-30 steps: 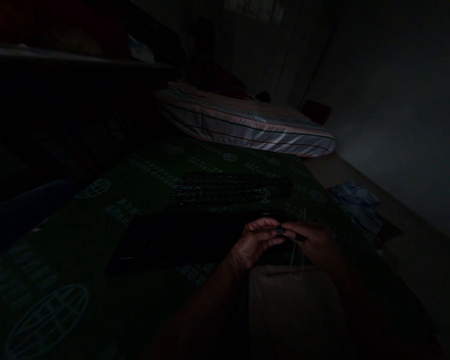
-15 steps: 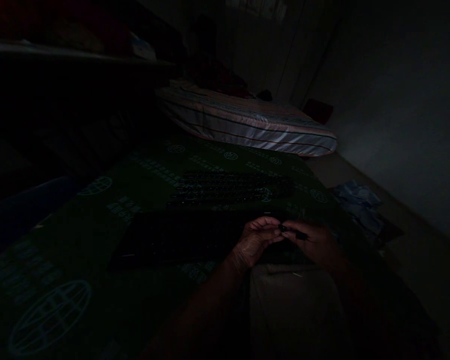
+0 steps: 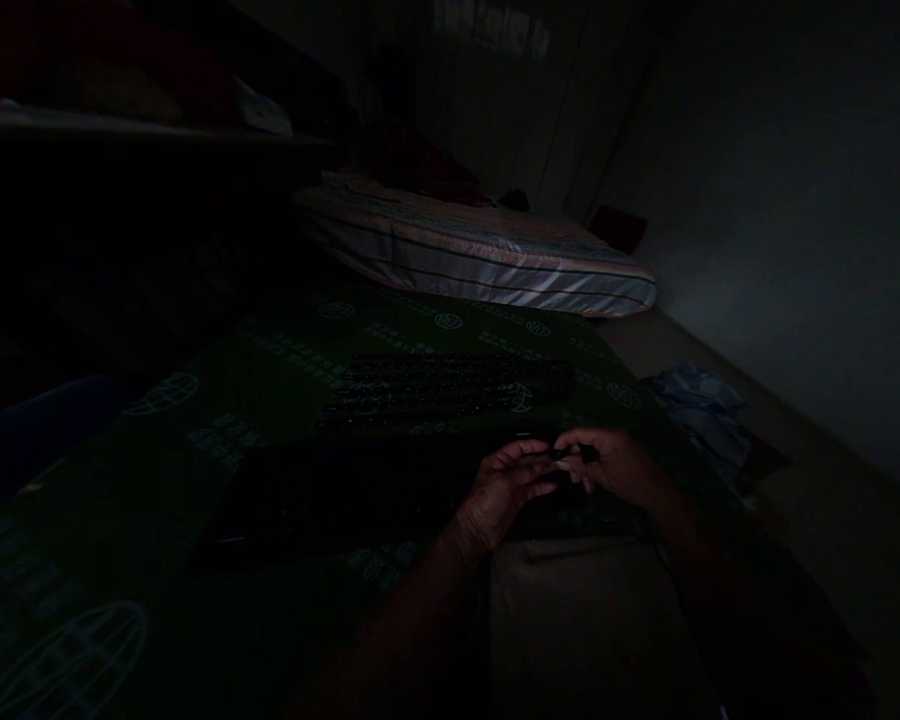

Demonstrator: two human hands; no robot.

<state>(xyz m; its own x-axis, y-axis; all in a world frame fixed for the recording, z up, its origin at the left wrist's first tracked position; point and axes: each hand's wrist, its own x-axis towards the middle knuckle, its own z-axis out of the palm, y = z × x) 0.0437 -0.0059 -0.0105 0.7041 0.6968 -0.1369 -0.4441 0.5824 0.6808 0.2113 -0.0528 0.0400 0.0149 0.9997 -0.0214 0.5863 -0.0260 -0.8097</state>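
Room: dim, nearly unlit.
Surface: green cloth [image 3: 270, 400] printed with pale globes.
On it: rows of dark keys [image 3: 450, 385]; nearer, a flat black slab [image 3: 330, 495].
Beyond: striped mattress [image 3: 480, 262] near the wall [image 3: 795, 250]; pale bundle [image 3: 694, 395] at right.
Left hand [image 3: 504, 488] and right hand [image 3: 616, 466]: fingers curled, tips pinching one small dark piece [image 3: 574, 454] above the slab's right end.
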